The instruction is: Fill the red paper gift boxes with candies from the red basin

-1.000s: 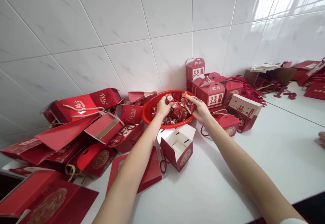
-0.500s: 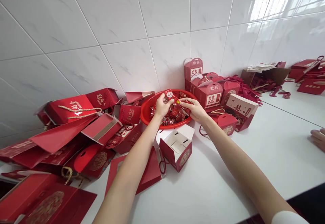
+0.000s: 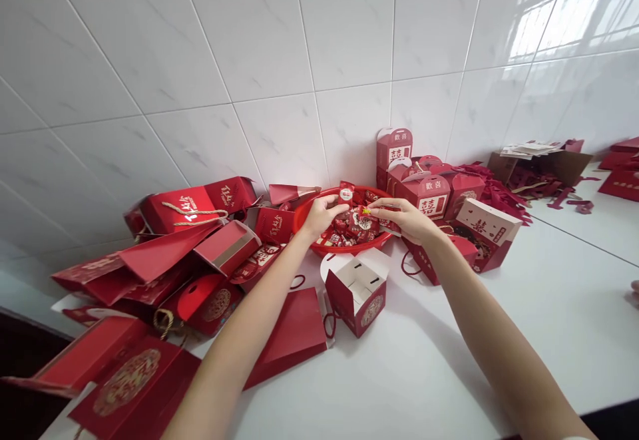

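Both my hands are over a red plastic basin (image 3: pixel 339 249) heaped with red wrapped candies (image 3: pixel 363 221). My left hand (image 3: pixel 322 217) is closed on a wrapped candy (image 3: pixel 346 193), which sticks up past the fingers with a white round mark on it. My right hand (image 3: pixel 407 219) pinches another candy with a yellow patch (image 3: pixel 367 212), and more red wrapper shows below its fingers. In front of the basin stands an open red gift box (image 3: pixel 345 303), its white inside facing up. A dark red cord hangs from its left side.
Red gift boxes (image 3: pixel 187 207) lie piled at left. Closed boxes (image 3: pixel 424 194) stand behind right, near dark red ribbons (image 3: pixel 504 194) and a cardboard carton (image 3: pixel 574 167). A flat red box (image 3: pixel 294 333) lies by my left forearm. Another person's fingertips (image 3: pixel 635 286) show at the right edge.
The view has shifted, so things sit further right and slightly lower. My right hand has turned more palm-down over the candies. The other person's hand has mostly left view.
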Demonstrator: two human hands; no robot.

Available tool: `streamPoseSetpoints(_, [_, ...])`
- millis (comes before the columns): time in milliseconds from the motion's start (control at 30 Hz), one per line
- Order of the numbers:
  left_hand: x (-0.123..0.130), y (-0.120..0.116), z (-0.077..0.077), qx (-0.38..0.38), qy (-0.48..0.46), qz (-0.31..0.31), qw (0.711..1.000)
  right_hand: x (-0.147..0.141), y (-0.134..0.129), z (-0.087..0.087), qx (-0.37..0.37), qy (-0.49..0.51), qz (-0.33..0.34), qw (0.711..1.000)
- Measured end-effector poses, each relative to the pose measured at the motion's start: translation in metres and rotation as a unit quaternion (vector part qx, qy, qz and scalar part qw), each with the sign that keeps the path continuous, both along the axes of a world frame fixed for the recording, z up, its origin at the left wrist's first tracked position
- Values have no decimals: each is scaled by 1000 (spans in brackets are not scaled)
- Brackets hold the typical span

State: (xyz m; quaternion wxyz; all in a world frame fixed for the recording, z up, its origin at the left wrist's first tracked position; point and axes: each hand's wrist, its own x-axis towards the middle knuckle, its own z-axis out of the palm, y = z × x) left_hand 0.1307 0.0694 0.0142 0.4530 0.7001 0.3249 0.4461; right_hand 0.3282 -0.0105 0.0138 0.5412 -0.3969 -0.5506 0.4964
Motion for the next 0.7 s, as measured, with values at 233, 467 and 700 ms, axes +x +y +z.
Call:
streamPoseSetpoints(233, [-47, -56, 31, 20, 297, -169, 940, -13, -47, 38, 132, -382, 117, 907])
streamPoseSetpoints(467, [-59, -93, 38, 76, 503, -122, 852, -36, -60, 38, 135, -490, 109, 854])
streamPoseSetpoints(700, [-72, -94, 42, -58, 544, -174, 819, -43, -58, 34, 158, -420, 49, 892])
